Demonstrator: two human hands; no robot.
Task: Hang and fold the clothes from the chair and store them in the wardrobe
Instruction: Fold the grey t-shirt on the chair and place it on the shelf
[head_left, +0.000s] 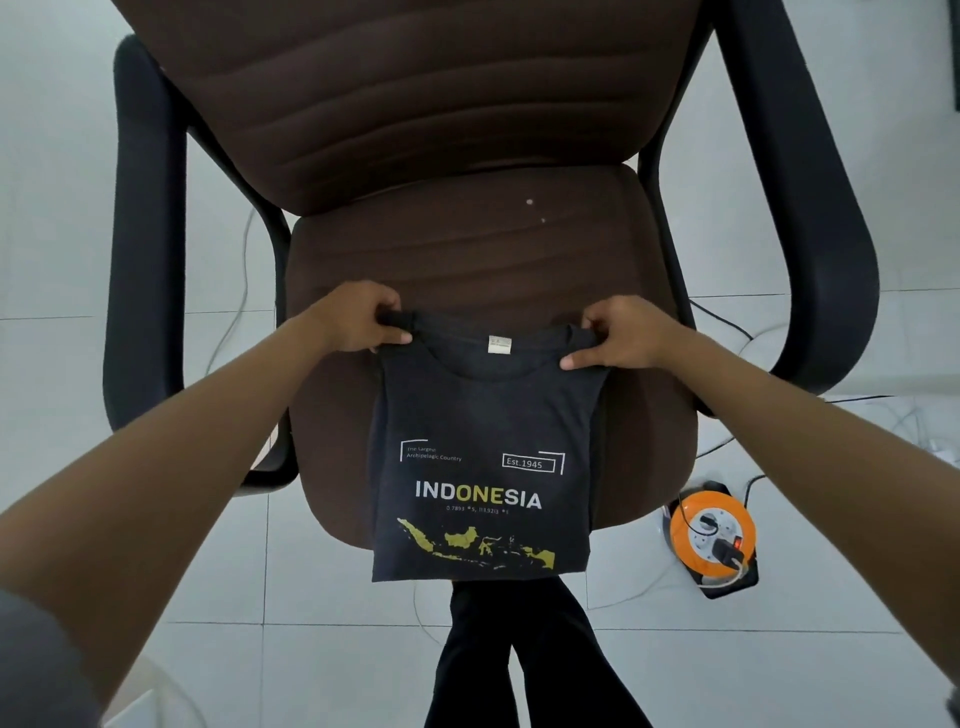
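Dark cotton, the T-shirt (480, 467) hangs below your grip: left hand (358, 319) and right hand (615, 335) each pinch a shoulder corner, fingers curled. Beyond your knuckles sits the brown chair (467, 249); pale floor tiles (779, 649) surround it.

Folded dark T-shirt (483, 431) (chair seat (467, 260))

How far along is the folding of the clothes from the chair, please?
Done: the black T-shirt has its sides folded in. In hand: left hand and right hand pinch its shoulders over the chair seat. Left: the final fold and storing; no wardrobe in view.
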